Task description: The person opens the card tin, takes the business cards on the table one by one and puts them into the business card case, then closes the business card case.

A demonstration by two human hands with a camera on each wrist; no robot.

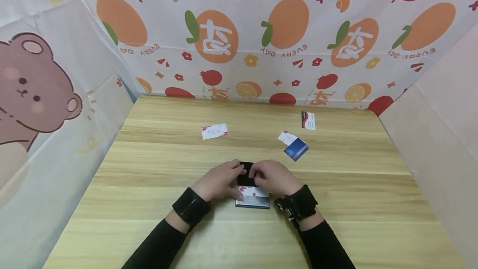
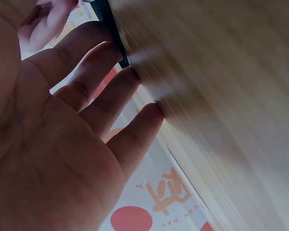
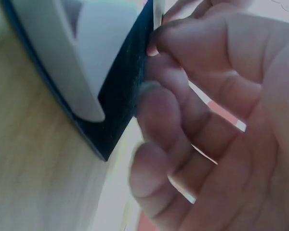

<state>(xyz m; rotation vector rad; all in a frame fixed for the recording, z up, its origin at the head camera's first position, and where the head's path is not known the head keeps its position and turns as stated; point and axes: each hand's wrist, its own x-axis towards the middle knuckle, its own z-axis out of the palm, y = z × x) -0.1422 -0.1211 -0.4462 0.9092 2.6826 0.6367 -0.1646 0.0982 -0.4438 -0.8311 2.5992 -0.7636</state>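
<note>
A card case (image 1: 252, 201) lies opened on the table, with a black inside panel and a silvery front part. A white card with pink flowers (image 1: 251, 191) sits in its lower half. My left hand (image 1: 218, 182) holds the case's left side, thumb on the silvery part and fingertips at the black panel. My right hand (image 1: 278, 176) has its fingers curled at the panel's right side. In the right wrist view the right thumb and fingertips (image 3: 159, 113) meet the edge of the dark case (image 3: 123, 91). Several left fingertips (image 2: 154, 110) reach the wooden tabletop in the left wrist view.
A floral white card (image 1: 214, 131) lies beyond the left hand. Farther right, a blue card (image 1: 296, 149) overlaps another floral card (image 1: 286, 137). A red, black and white card (image 1: 308, 121) lies near the table's back edge. A fruit-print cloth (image 1: 254, 69) hangs behind the table (image 1: 149, 148).
</note>
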